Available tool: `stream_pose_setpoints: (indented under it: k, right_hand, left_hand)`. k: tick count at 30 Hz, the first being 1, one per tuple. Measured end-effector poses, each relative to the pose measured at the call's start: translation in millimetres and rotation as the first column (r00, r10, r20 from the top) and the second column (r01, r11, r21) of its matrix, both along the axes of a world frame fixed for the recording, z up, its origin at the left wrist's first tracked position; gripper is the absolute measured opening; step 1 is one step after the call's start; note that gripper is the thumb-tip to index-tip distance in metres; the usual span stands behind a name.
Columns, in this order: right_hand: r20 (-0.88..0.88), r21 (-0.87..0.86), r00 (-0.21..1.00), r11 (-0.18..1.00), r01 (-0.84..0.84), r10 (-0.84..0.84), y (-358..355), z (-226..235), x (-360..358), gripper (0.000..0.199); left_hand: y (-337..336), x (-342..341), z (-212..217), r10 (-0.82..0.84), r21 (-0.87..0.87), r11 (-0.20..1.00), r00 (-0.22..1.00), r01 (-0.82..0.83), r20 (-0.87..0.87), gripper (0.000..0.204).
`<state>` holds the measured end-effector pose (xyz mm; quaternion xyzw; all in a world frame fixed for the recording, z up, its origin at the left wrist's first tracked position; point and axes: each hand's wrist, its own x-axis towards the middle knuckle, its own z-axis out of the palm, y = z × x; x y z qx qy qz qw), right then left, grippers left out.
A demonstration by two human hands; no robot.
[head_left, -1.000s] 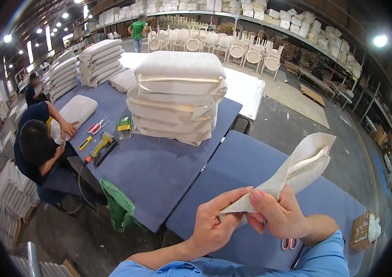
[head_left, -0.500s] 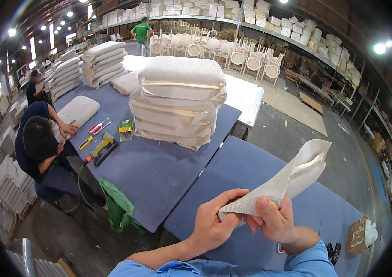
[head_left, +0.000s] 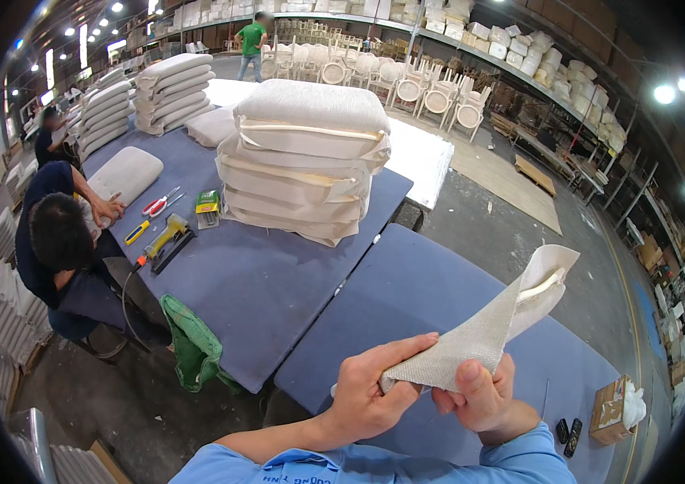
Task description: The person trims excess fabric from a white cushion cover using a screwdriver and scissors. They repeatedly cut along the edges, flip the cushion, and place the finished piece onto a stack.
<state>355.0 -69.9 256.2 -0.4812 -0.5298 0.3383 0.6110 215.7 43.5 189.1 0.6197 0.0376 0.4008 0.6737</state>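
Over the nearer blue table I hold up a light grey woven fabric piece [head_left: 471, 339], folded over on itself. A cream piping cord [head_left: 542, 284] shows inside the fold at its far end. My left hand [head_left: 376, 389] is closed on the near left corner, its index finger lying along the fabric's edge. Close beside it, my right hand [head_left: 483, 394] pinches the lower edge, thumb on top. The fingers under the cloth are partly hidden.
Stacked covered cushions [head_left: 302, 153] stand on the far blue table [head_left: 278, 282]. Near them lie a staple gun [head_left: 169, 242], a yellow-handled tool [head_left: 137, 232], red-handled pliers [head_left: 155, 206] and a green box [head_left: 208, 207]. A co-worker [head_left: 60, 234] bends over a cushion at left. A carton [head_left: 612, 411] sits at right.
The view has shifted slightly, moving the tables and stacks left and up. The fabric's near fold lies flatter and wider between my hands. Both hands keep their hold.
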Motion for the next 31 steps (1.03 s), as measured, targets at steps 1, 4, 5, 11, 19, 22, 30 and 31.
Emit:
stream_pose_setpoints:
  k: [1, 4, 5, 11, 19, 22, 30, 31]
  right_hand:
    - [0.002, 0.018, 1.0, 1.0, -0.007, 0.007, -1, -1, 0, 0.044]
    - [0.052, 0.002, 0.998, 1.0, 0.025, -0.025, -2, 0, 1, 0.053]
    - [0.077, -0.014, 0.996, 0.999, 0.046, -0.045, -2, 1, 1, 0.06]
    - [-0.014, 0.008, 0.993, 0.993, 0.117, -0.117, -5, -1, 4, 0.061]
    - [0.039, 0.119, 0.999, 0.992, -0.032, 0.027, -1, -1, 11, 0.047]
    - [0.048, 0.109, 0.999, 0.994, -0.027, 0.022, -1, -1, 9, 0.048]
    - [0.012, 0.049, 1.0, 0.999, -0.017, 0.016, 3, 1, 9, 0.05]
    - [-0.012, 0.03, 1.0, 0.999, -0.02, 0.021, 5, 2, 9, 0.051]
  left_hand:
    - [0, 0, -1, -0.011, -0.002, 1.0, 1.0, 0.011, 0.011, 0.053]
    - [2, 1, -3, -0.014, 0.027, 1.0, 1.0, 0.013, 0.023, 0.053]
    - [2, 1, -4, -0.01, 0.043, 0.999, 1.0, 0.009, 0.023, 0.052]
    - [5, -3, -3, -0.149, -0.03, 0.987, 0.97, 0.158, 0.193, 0.047]
    - [27, -9, -17, -0.331, -0.089, 0.925, 0.901, 0.368, 0.282, 0.04]
    - [33, -13, -11, -0.338, -0.061, 0.93, 0.909, 0.363, 0.243, 0.037]
    - [68, -26, 28, -0.312, 0.274, 0.91, 0.949, 0.312, -0.043, 0.034]
    - [73, -29, 33, -0.304, 0.296, 0.897, 0.945, 0.328, -0.124, 0.036]
